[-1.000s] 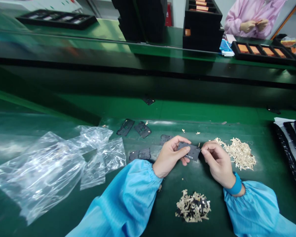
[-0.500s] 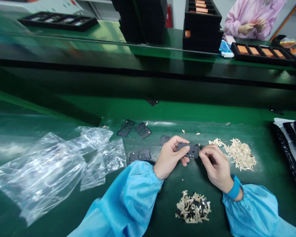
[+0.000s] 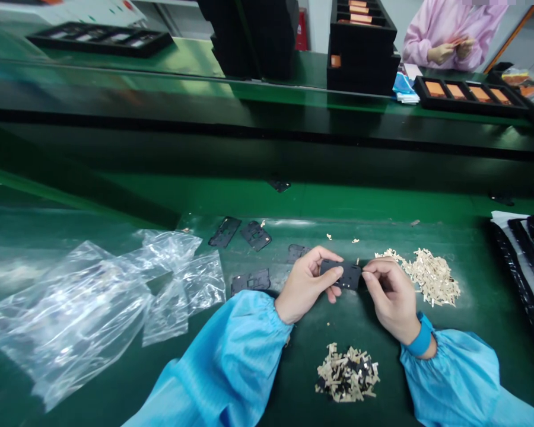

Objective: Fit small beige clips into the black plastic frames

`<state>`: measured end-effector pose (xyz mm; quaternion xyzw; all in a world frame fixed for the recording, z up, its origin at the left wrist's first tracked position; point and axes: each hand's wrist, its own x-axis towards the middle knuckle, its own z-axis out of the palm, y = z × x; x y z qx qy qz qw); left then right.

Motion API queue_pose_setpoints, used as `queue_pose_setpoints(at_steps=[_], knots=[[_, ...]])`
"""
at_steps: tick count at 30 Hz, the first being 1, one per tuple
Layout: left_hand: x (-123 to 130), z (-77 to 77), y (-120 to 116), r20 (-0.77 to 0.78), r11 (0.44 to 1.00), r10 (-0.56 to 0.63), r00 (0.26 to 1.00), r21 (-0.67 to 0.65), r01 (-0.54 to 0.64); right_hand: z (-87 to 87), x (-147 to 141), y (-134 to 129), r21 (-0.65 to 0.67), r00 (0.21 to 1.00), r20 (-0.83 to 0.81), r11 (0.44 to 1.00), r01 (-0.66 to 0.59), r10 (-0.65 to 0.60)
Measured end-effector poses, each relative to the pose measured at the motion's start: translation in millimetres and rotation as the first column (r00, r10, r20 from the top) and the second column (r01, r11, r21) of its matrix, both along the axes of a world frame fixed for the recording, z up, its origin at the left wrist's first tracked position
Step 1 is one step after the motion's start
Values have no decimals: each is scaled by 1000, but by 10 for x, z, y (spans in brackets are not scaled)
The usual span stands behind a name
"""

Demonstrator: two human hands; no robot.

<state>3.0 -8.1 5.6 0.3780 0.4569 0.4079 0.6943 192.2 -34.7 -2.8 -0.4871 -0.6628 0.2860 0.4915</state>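
My left hand (image 3: 311, 277) grips a thin black plastic plate (image 3: 349, 275) with small holes and notches, thumb on top and fingers behind. My right hand (image 3: 390, 290) is closed in a pinch at the plate's right edge; whatever lies between its fingertips is too small to make out. A tiny beige bit shows by the plate's upper right corner. Beyond my right hand lies a heap of small pale beige pieces (image 3: 434, 277). Nearer to me, below the plate, is a second heap of beige and black bits (image 3: 347, 373).
Several black plates (image 3: 256, 235) lie on the green bench, left of and beyond my hands. Clear plastic bags (image 3: 93, 302) spread at the left. Black-wrapped material (image 3: 523, 273) sits at the right. On the shelf stand black trays (image 3: 471, 98); behind it is a person in pink (image 3: 454, 35).
My right fingertips have shifted slightly at the plate's right edge, and the plate is tilted a little differently. My left hand keeps its hold. The whole view has moved slightly.
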Motion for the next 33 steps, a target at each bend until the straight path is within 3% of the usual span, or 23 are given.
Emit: queue_pose_setpoints(at_steps=[18, 33], knots=[[32, 76, -10, -36, 1000, 20, 999, 4, -20, 40, -14, -1, 8, 996, 84, 1000, -17, 17], [23, 21, -10, -23, 1000, 9, 1000, 4, -9, 27, -24, -19, 11, 998, 63, 1000, -15, 15]])
